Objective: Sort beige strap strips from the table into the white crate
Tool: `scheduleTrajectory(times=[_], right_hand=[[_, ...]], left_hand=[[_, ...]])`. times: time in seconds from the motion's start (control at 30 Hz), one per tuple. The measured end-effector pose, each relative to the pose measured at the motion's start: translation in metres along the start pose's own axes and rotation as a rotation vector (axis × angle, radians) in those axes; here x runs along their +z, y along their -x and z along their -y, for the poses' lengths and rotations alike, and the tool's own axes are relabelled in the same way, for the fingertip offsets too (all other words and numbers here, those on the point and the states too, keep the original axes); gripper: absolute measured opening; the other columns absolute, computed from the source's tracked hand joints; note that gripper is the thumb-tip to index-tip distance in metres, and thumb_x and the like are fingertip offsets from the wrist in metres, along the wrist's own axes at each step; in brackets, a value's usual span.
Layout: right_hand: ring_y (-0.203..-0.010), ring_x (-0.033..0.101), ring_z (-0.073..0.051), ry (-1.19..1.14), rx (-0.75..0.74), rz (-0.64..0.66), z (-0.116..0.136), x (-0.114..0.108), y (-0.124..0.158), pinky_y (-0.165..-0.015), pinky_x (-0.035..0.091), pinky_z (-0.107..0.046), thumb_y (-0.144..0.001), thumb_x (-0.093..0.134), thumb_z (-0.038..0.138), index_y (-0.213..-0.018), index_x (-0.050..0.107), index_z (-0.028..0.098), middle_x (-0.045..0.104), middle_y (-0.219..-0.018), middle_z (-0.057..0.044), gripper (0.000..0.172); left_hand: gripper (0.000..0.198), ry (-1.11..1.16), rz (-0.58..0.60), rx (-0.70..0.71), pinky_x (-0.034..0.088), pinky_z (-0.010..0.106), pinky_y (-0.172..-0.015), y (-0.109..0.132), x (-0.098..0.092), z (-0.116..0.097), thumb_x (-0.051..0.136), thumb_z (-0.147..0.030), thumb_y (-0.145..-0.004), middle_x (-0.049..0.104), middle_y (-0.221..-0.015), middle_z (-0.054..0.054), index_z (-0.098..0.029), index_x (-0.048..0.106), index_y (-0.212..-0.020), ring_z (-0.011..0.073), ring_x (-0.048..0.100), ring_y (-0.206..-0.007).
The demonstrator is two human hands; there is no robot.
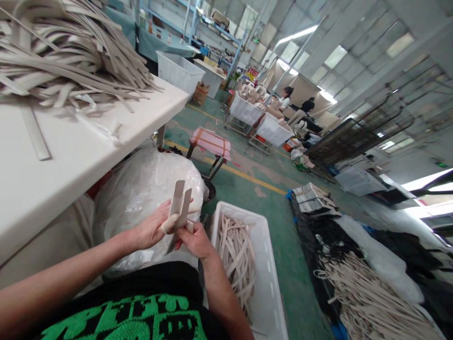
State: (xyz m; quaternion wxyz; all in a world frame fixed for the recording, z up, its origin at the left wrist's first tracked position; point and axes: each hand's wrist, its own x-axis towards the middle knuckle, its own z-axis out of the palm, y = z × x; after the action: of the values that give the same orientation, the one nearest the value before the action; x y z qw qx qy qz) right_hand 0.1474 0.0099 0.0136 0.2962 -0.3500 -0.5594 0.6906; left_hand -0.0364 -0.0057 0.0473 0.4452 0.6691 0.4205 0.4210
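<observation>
In front of my body, both hands grip beige flat strips (177, 198) that stick up in two pieces above my fingers. My left hand (157, 224) closes round them from the left, its thumb wrapped in a pale covering. From the right, my right hand (196, 240) pinches the lower part of the strips, and a short end shows beside its fingers. Below them bulges a large clear plastic bag (152, 174). Just right of my right hand stands a white plastic bin (264, 264) with many loose beige strips (235, 255) inside.
A white table (99, 160) on the left carries a big heap of beige strips (81, 61). A pink-topped stool (212, 141) stands ahead. More strips (371, 293) lie at the right. White carts (247, 111) and a seated person (285, 99) are farther back.
</observation>
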Motion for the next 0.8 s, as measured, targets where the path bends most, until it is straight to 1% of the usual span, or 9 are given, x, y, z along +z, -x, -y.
scheduleTrajectory(times=[0.1,0.17,0.27,0.33,0.43,0.53,0.63,0.73,0.8], right_hand=[[-0.049,0.054,-0.010,0.039,0.025,0.022,0.003,0.010,-0.002,-0.049,0.050,-0.024,-0.070,0.071,0.080,-0.078,0.074,0.015,0.065,-0.065,-0.001,0.066],[-0.046,0.051,-0.009,0.074,0.030,0.019,0.007,0.013,0.001,-0.046,0.046,-0.022,-0.072,0.068,0.082,-0.079,0.075,0.014,0.062,-0.062,0.000,0.068],[-0.045,0.048,-0.008,0.125,0.039,0.020,0.006,0.014,0.006,-0.045,0.043,-0.021,-0.076,0.067,0.080,-0.082,0.077,0.015,0.059,-0.062,0.001,0.066],[-0.045,0.047,-0.007,0.146,0.049,0.011,0.001,0.013,0.007,-0.045,0.041,-0.020,-0.079,0.066,0.077,-0.084,0.077,0.014,0.057,-0.061,0.002,0.064],[-0.048,0.048,-0.008,0.151,0.075,0.004,-0.007,0.013,0.007,-0.045,0.042,-0.019,-0.081,0.066,0.074,-0.087,0.076,0.013,0.061,-0.064,0.001,0.062],[-0.055,0.053,-0.010,0.128,0.082,0.061,-0.003,0.016,0.005,-0.048,0.046,-0.020,-0.079,0.069,0.073,-0.096,0.076,0.014,0.069,-0.078,-0.003,0.062],[-0.056,0.053,-0.010,0.124,0.051,0.088,0.008,0.021,0.001,-0.051,0.048,-0.023,-0.079,0.067,0.074,-0.097,0.077,0.015,0.070,-0.081,-0.004,0.063],[-0.056,0.052,-0.011,0.185,0.000,0.051,0.019,0.026,-0.002,-0.053,0.047,-0.024,-0.082,0.066,0.071,-0.086,0.078,0.014,0.067,-0.075,-0.004,0.058],[-0.059,0.053,-0.012,0.263,-0.043,0.022,0.024,0.029,-0.001,-0.055,0.045,-0.024,-0.086,0.066,0.064,-0.083,0.079,0.015,0.067,-0.073,-0.004,0.051]], left_hand=[[0.056,0.225,-0.011,-0.155,0.051,0.042,-0.098,0.001,-0.005,-0.006,0.068,-0.067,-0.078,0.076,-0.108,0.013,-0.025,0.077,-0.115,0.0394,0.061,-0.119],[0.061,0.359,-0.076,-0.230,0.056,0.035,-0.080,-0.001,-0.010,-0.012,0.068,-0.069,-0.077,0.076,-0.092,0.013,-0.022,0.076,-0.116,0.0364,0.067,-0.100],[0.063,0.477,-0.275,-0.235,0.054,0.031,-0.075,-0.006,-0.019,-0.021,0.069,-0.069,-0.077,0.077,-0.104,0.014,-0.019,0.076,-0.115,0.0340,0.066,-0.099],[0.054,0.503,-0.319,-0.245,0.053,0.029,-0.073,-0.008,-0.023,-0.027,0.073,-0.064,-0.077,0.076,-0.113,0.014,-0.019,0.077,-0.107,0.0326,0.066,-0.101],[0.044,0.499,-0.203,-0.295,0.050,0.026,-0.055,-0.007,-0.021,-0.032,0.075,-0.059,-0.078,0.076,-0.099,0.012,-0.018,0.078,-0.093,0.0242,0.067,-0.073],[0.047,0.526,-0.114,-0.338,0.039,0.023,-0.041,-0.004,-0.013,-0.031,0.067,-0.062,-0.084,0.069,-0.071,0.007,-0.016,0.076,-0.092,0.0159,0.055,-0.047],[0.049,0.506,-0.049,-0.346,0.035,0.021,-0.040,-0.001,-0.008,-0.031,0.062,-0.062,-0.087,0.065,-0.061,0.005,-0.015,0.076,-0.093,0.0134,0.050,-0.045],[0.046,0.499,0.009,-0.356,0.034,0.021,-0.041,-0.001,-0.010,-0.033,0.067,-0.059,-0.085,0.069,-0.067,0.007,-0.015,0.077,-0.093,0.0129,0.050,-0.047],[0.045,0.511,-0.018,-0.370,0.036,0.022,-0.041,-0.002,-0.013,-0.035,0.067,-0.057,-0.086,0.071,-0.070,0.008,-0.015,0.079,-0.093,0.0137,0.051,-0.047]])
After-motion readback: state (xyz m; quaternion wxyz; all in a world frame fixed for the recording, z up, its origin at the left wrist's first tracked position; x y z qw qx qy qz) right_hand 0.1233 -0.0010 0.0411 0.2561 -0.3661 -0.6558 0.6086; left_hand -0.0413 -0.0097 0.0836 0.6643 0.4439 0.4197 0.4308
